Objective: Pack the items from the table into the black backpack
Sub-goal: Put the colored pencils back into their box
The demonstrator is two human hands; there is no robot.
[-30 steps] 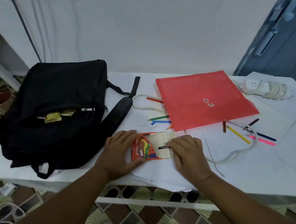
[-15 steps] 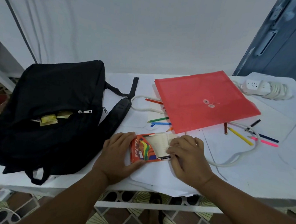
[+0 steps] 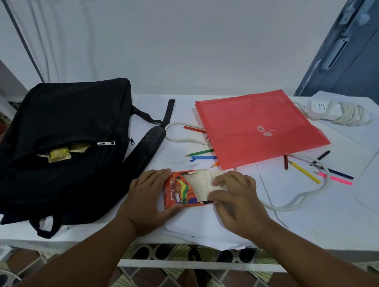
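The black backpack lies flat on the left of the white table, its front pocket unzipped with yellow packets showing. An orange colour-pencil box lies at the front middle, its flap open. My left hand grips the box's left end. My right hand pinches a dark pencil at the box's open right end and covers the flap. A red plastic envelope lies behind. Loose colour pencils lie left of the envelope, more pencils to its right.
A white power strip with its coiled cord sits at the back right, and a white cable loops across the table under the envelope. Sheets of white paper lie under my hands. A dark blue door stands at the right.
The dark pencil has slid further into the box under my right hand. My left hand keeps holding the box's left end. The view shifted slightly.
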